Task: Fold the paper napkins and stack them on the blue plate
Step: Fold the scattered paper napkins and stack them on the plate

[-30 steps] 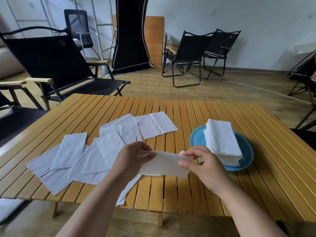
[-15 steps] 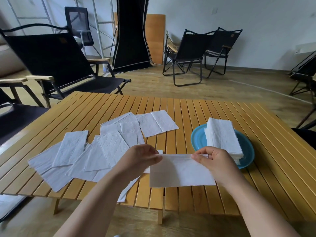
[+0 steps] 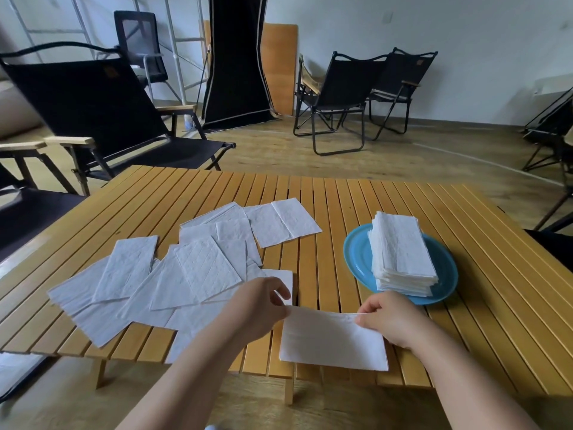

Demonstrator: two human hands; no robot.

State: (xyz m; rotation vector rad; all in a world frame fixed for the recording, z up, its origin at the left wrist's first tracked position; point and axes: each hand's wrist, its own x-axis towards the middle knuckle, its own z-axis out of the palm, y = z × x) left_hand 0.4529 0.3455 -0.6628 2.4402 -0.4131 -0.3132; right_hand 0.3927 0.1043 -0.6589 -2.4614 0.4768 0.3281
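Observation:
A white folded napkin point(image 3: 333, 339) lies on the slatted wooden table point(image 3: 496, 274) near its front edge. My left hand point(image 3: 257, 305) pinches its upper left corner and my right hand point(image 3: 390, 318) pinches its upper right corner. Several unfolded white napkins point(image 3: 192, 268) lie spread over the left half of the table, overlapping each other. To the right stands the blue plate point(image 3: 356, 252) with a tall stack of folded napkins point(image 3: 401, 252) on it, just beyond my right hand.
Black folding chairs stand around: one point(image 3: 93, 113) behind the table's left corner, two point(image 3: 347, 94) further back on the wooden floor. A black fabric panel point(image 3: 235, 57) leans at the back wall. The right part of the table is bare wood.
The napkin has come down from in front of me onto the table near the front edge, with both hands following it and still pinching its top corners.

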